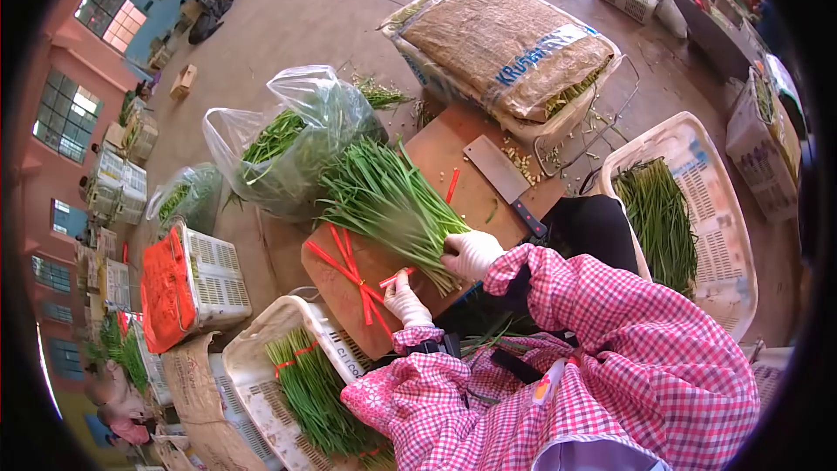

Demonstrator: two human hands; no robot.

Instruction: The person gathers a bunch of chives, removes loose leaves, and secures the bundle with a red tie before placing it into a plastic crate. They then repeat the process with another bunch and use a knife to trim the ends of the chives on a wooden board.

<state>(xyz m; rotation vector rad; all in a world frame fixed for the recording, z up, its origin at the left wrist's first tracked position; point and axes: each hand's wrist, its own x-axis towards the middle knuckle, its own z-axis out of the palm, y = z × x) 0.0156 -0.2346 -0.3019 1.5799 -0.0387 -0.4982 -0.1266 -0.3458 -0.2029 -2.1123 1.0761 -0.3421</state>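
Observation:
A loose bunch of long green chives (384,196) lies across the brown board (340,288), leaves pointing away from me and pale stem ends near me. My right hand (473,255), in a white glove, is closed around the stems. My left hand (405,301), also gloved, pinches a short red strip (397,278) beside the stem ends. More red strips (353,272) lie crossed on the board to its left. Further right on the board rests a cleaver (497,170) with a dark handle, its blade pointing away, and one red strip (452,185) lies nearby.
Left of the board stand clear plastic bags (301,144) of greens. White crates flank me: the left one (240,353) holds chives tied in red, the right one (724,235) loose-looking chives. Ahead is a sack-covered crate (506,39). Pale trimmings lie by the cleaver.

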